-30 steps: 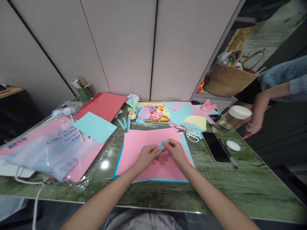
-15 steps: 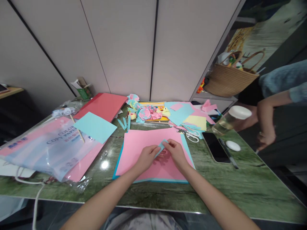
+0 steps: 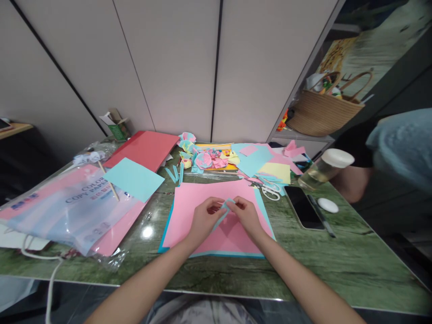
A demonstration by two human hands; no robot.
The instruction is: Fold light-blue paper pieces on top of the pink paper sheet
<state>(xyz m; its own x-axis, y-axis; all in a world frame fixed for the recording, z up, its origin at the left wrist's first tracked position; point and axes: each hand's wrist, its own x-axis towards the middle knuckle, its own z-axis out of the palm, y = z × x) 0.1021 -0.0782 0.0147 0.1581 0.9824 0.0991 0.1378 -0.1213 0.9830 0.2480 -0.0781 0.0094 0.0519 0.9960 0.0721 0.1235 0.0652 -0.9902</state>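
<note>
A small light-blue strip of paper [image 3: 221,218] is pinched between my two hands, just above a pink sheet [image 3: 189,198]. My left hand [image 3: 206,219] grips its left side between thumb and fingers. On the other side, the fingertips of my right hand [image 3: 248,216] close on its upper end. Blue sheets show under the edges of the pink one. White-handled scissors [image 3: 271,192] lie past the sheet's upper right corner. Several cut blue strips [image 3: 173,174] rest beyond its upper left corner.
Crumpled paper flowers [image 3: 204,159] and coloured scraps [image 3: 256,161] lie at the back. At left are a plastic paper pack [image 3: 77,202] and red sheets [image 3: 141,148]. A phone [image 3: 303,208], pen [image 3: 322,216], white mouse [image 3: 328,205] and lidded cup [image 3: 326,168] stand right. Another person [image 3: 405,148] is beyond.
My fingers have shifted on the blue strip, whose lower end now hangs further toward me. At the right, the other person's forearm and hand have gone from view.
</note>
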